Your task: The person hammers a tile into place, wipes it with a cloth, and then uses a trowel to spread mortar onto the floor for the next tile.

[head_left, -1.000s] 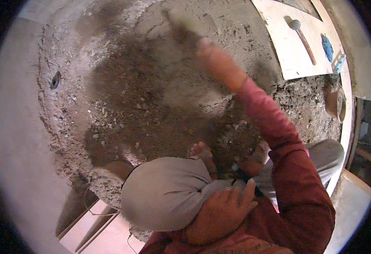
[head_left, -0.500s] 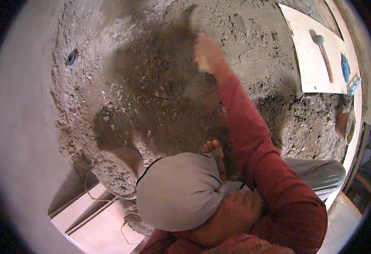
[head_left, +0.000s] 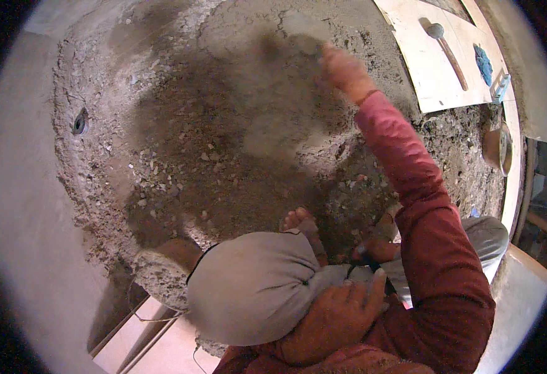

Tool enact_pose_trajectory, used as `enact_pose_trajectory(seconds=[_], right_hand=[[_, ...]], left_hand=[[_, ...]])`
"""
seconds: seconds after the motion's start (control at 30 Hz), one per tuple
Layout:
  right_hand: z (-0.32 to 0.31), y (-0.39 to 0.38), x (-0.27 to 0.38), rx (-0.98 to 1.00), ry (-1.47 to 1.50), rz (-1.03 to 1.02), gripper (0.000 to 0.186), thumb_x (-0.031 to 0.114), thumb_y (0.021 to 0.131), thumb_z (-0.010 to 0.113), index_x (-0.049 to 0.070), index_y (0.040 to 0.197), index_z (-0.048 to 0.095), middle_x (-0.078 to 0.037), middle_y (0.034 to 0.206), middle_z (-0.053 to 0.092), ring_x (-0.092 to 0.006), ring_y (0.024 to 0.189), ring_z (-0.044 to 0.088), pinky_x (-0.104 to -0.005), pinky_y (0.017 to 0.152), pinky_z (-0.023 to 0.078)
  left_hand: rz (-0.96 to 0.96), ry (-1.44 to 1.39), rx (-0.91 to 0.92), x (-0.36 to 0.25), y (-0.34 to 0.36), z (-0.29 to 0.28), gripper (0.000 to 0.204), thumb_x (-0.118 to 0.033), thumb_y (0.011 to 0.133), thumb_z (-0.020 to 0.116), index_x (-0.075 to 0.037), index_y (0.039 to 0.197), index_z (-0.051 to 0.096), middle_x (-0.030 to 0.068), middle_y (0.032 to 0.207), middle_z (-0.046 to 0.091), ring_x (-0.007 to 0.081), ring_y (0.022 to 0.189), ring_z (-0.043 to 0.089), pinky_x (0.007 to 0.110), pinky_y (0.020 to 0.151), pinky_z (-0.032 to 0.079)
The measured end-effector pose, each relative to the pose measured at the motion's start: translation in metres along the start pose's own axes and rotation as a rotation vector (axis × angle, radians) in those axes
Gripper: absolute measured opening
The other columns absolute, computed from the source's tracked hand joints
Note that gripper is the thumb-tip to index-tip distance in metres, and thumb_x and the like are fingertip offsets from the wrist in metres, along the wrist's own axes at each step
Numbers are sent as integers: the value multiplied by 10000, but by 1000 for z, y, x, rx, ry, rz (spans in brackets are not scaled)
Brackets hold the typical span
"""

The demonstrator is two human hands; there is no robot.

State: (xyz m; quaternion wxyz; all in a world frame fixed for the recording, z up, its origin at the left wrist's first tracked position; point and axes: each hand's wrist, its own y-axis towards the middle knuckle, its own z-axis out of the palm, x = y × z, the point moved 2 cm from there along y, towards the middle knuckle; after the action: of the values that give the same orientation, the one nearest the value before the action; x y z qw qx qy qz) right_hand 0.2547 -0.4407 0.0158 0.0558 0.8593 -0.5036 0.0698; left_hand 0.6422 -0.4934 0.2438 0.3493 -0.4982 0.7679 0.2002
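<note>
My right arm, in a red sleeve, reaches far over the rough ground. My right hand [head_left: 348, 71] is closed around what looks like a trowel [head_left: 311, 45], smeared by motion and hard to make out. Beneath and left of it lies damp grey mortar [head_left: 273, 134], partly smoothed and partly in my shadow. My left hand [head_left: 339, 311] rests on my bent, grey-trousered knee [head_left: 254, 287], its fingers stretched out and holding nothing. My bare foot [head_left: 301, 221] stands on the loose, stony mix just beyond the knee.
A mortar-caked bucket [head_left: 161, 274] with a wire handle stands at lower left, beside a pale tile [head_left: 120, 355]. A pipe opening [head_left: 80, 121] sits near the left wall. At right, a pale board [head_left: 420, 62] bears a mallet [head_left: 451, 59] and blue cloth [head_left: 482, 62]; another bucket [head_left: 498, 146] is nearby.
My right hand has swung to the right with the tool over the mortar. My left hand stays on the knee, its fingers reaching further out. The whole view has shifted.
</note>
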Motion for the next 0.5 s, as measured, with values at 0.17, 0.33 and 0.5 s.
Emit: enact_pose_trajectory(seconds=[0.17, 0.33, 0.5], right_hand=[[-27, -13, -129, 84, -22, 180, 314, 310, 1004, 508, 13, 1085, 570, -245, 927, 692, -449, 840, 677, -540, 750, 547], [-48, -42, -137, -181, 240, -236, 281, 273, 1000, 519, 16, 1046, 621, -203, 826, 663, -436, 837, 636, -519, 772, 511], [-21, -8, 7, -17, 43, -62, 237, 184, 965, 528, 35, 1128, 614, -218, 1034, 697, -426, 917, 692, -510, 799, 569]], left_hand=[[27, -3, 1, -2, -4, 5, 510, -294, 947, 615, 20, 1346, 572, 59, 821, 602, 197, 719, 628, 337, 609, 521], [-94, -64, 181, -5, 4, -10, 526, -316, 938, 632, 6, 1349, 574, 63, 811, 602, 209, 689, 628, 338, 608, 525], [-64, -14, 78, 1, 12, 4, 530, -339, 944, 636, 2, 1345, 571, 67, 789, 595, 220, 670, 633, 352, 597, 527]])
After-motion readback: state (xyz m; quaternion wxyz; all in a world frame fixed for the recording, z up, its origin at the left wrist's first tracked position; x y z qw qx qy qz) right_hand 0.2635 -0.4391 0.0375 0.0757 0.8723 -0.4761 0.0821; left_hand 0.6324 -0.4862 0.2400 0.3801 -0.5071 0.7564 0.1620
